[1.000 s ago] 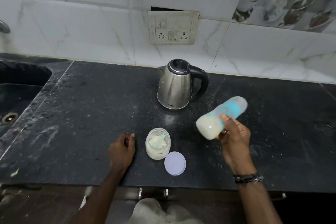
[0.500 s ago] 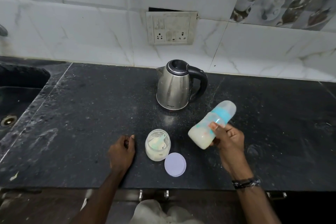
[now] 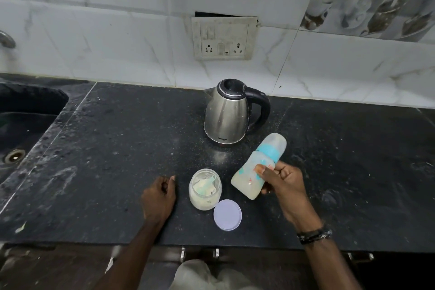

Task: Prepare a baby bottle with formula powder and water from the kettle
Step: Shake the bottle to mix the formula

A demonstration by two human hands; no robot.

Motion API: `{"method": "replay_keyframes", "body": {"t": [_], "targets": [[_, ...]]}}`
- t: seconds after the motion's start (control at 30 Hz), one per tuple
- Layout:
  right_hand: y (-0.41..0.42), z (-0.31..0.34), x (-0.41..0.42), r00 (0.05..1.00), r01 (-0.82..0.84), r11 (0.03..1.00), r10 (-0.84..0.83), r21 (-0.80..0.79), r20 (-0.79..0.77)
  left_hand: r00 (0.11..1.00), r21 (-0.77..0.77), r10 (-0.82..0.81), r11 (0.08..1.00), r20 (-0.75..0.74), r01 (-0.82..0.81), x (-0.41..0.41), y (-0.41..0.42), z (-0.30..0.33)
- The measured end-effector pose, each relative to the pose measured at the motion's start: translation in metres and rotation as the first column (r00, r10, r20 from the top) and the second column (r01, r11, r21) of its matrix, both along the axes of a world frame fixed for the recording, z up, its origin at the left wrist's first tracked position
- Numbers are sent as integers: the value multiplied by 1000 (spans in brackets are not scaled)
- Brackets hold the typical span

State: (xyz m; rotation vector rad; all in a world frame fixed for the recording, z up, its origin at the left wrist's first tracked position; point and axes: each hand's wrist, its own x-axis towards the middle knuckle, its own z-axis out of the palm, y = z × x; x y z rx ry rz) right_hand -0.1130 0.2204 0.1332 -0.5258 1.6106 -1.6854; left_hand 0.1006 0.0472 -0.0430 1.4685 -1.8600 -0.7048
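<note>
Counter layout, sink at left
Kettle [image 3: 227,113] at back-center of counter [image 3: 106,148], below wall socket [image 3: 223,39]. Jar [image 3: 205,189] in front of it, scoop [image 3: 207,185] inside, lid [image 3: 227,215] just front-right. Sink [image 3: 21,129] far left.

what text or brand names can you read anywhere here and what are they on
"MILTON": small print low on the steel kettle, only just readable.
Red markings on the baby bottle, held tilted in the right hand: too small and blurred to read.
Switch and socket plate on the wall: no readable text.
Formula jar and its lid: no text visible.
</note>
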Motion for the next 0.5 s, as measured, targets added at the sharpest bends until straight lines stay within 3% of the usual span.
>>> {"method": "replay_keyframes", "body": {"t": [0.1, 0.17, 0.23, 0.3, 0.37, 0.43, 0.5], "targets": [[-2, 2, -6, 990, 120, 992, -116, -40, 85, 1000, 7, 1, 1000, 1, -1, -1, 0, -1], [-1, 4, -8, 999, 34, 995, -30, 98, -42, 1000, 4, 15, 1000, 3, -15, 0, 0, -1], [4, 2, -3, 991, -81, 989, 93, 121, -97, 1000, 3, 10, 1000, 3, -10, 1, -1, -2], [6, 5, -2, 1000, -15, 1000, 15, 7, -16, 1000, -3, 1, 1000, -2, -1, 0, 0, -1], [2, 6, -8, 994, 101, 995, -101, 19, 29, 1000, 4, 11, 1000, -3, -11, -1, 1, -2], [1, 6, -11, 996, 29, 989, -17, 143, -89, 1000, 0, 26, 1000, 0, -26, -1, 1, -2], [4, 6, -5, 993, -82, 988, 91, 129, -70, 1000, 8, 21, 1000, -2, -21, 0, 0, -1]]}}
